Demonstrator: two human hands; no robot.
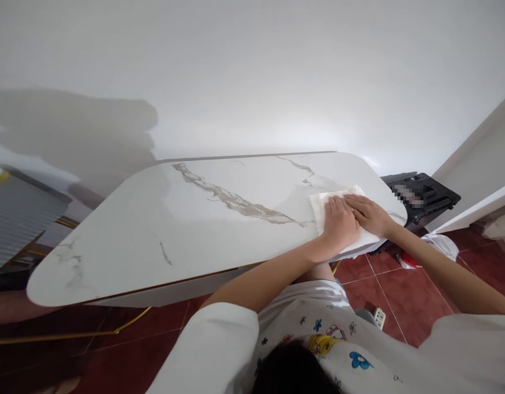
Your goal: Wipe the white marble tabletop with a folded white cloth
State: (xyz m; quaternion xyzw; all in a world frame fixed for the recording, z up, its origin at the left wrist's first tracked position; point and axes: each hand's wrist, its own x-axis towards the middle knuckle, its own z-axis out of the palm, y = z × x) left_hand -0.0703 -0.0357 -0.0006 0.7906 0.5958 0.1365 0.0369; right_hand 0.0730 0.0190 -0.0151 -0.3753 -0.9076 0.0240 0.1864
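White wall (252,71) stands behind a long table (125,235), whose pale top has brown and grey veins and rounded corners. Near the right end of this top, close to the person's side, lies a white cloth (318,210), directly under both hands. The left hand (343,227) and the right hand (373,218) are equally near to it, for both touch it. Their fingers are stretched out rather flat, not closed around anything, and point mostly toward the wall; the right fingertips meet the fingers of the left. The cloth shows to the left of the left hand, beyond its fingertips, and between the wrists toward the near edge. Its long axis I cannot tell surely, because the hands cover much of it. Beside the table's right end is a black case (443,192); its contents I cannot see. On the red floor (400,284) is a whitish bag (446,246), with something red at its side, perhaps inside.
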